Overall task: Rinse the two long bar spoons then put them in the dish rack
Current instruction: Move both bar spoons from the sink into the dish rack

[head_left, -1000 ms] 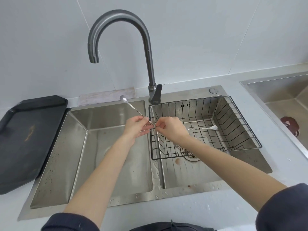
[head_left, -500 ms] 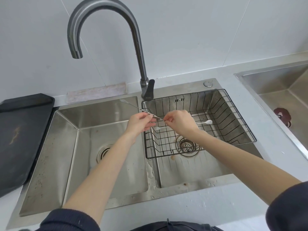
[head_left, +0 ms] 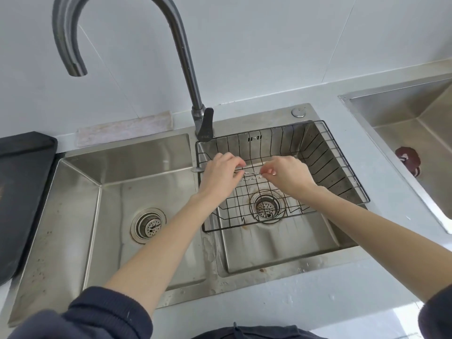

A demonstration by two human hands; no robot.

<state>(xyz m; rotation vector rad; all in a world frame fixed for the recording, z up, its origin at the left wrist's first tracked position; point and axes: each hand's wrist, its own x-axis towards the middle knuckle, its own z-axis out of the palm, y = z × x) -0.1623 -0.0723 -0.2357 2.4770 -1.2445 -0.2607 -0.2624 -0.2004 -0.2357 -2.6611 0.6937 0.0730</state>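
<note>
Both hands pinch the bar spoons [head_left: 252, 174] by their twisted metal shafts: the left hand [head_left: 221, 173] closes fingers and thumb on one end, the right hand [head_left: 287, 174] on the other. Since a second ago both hands have travelled from the sink divider to a position over the dish rack [head_left: 342, 167], lower and level. One spoon tip [head_left: 195, 170] projects past the rack's left rim. Judged from this, rinsing is complete and placement is imminent. The rack is thin black wire in an open grid, seated in the brushed-steel right basin [head_left: 281, 248]; the faucet [head_left: 181, 52] runs dry.
</note>
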